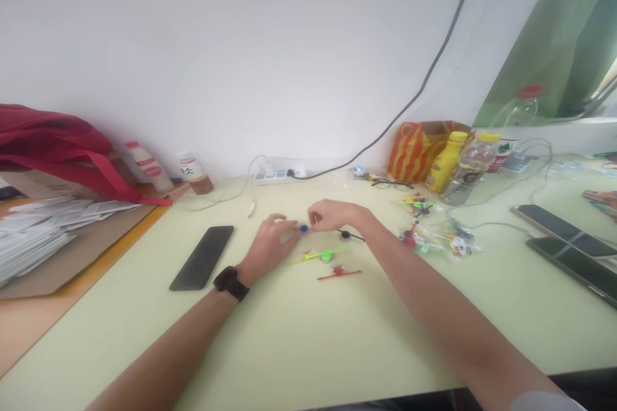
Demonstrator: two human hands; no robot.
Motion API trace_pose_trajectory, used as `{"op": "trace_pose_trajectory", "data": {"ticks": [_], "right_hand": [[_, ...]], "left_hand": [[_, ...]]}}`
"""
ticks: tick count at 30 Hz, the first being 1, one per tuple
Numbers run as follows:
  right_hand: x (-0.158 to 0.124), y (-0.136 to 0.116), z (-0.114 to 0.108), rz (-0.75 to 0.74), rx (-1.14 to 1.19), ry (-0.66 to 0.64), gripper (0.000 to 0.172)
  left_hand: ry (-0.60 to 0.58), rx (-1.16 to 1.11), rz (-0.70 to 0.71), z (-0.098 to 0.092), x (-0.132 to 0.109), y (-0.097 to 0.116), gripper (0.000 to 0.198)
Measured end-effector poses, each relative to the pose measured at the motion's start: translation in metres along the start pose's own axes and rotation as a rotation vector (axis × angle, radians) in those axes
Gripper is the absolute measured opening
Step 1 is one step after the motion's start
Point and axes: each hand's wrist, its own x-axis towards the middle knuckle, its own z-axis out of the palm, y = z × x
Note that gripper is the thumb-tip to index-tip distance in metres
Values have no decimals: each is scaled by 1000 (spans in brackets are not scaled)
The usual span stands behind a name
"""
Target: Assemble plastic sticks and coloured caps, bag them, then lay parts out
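In the middle of the table my left hand (271, 243), with a black watch (231, 283) on the wrist, pinches a small blue round plastic piece (303, 228) between thumb and fingertips. Right beside it, my right hand (332, 214) has its fingers curled together; what they hold is hidden. A black piece with a round middle and thin arms (346, 236) lies partly behind my right forearm. Closer to me are a yellow-green piece (326, 257) and a red one (339, 274), each a thin bar with a disc at its middle.
A black phone (202, 258) lies left of my hands. Bagged colourful pieces (457, 239) are to the right, near two more phones (573, 231). Bottles (470, 167), a striped bag (409, 151), glasses (391, 184) and a power strip (279, 173) line the wall. Papers (43, 234) are stacked at left.
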Motion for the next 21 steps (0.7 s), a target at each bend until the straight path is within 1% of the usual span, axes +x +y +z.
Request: {"op": "trace_pose_trajectory", "data": {"ticks": [3, 5, 8, 10, 12, 15, 16, 18, 21], "right_hand": [[-2, -17, 3, -203, 13, -200, 24], [1, -23, 8, -280, 10, -267, 18], [8, -21, 16, -310, 22, -231, 3], [11, -16, 17, -309, 65, -154, 3], [13, -10, 14, -278, 165, -52, 3], [12, -4, 9, -217, 316, 60, 5], [12, -3, 8, -197, 374, 70, 6], [11, 0, 7, -167, 511, 38, 8], [11, 5, 10, -139, 729, -88, 11]], "left_hand": [[9, 7, -8, -4, 0, -3, 20], [2, -27, -59, -5, -1, -5, 25], [-21, -113, -101, -4, -3, -8, 27], [0, -154, -121, -4, -2, -8, 25], [62, -214, -180, -4, -1, -7, 23], [195, -400, -315, -6, 2, -4, 31], [221, -487, -348, -7, 3, -2, 34], [209, -673, -379, -9, 4, 0, 38], [86, -902, -365, -11, 3, 4, 42]]}}
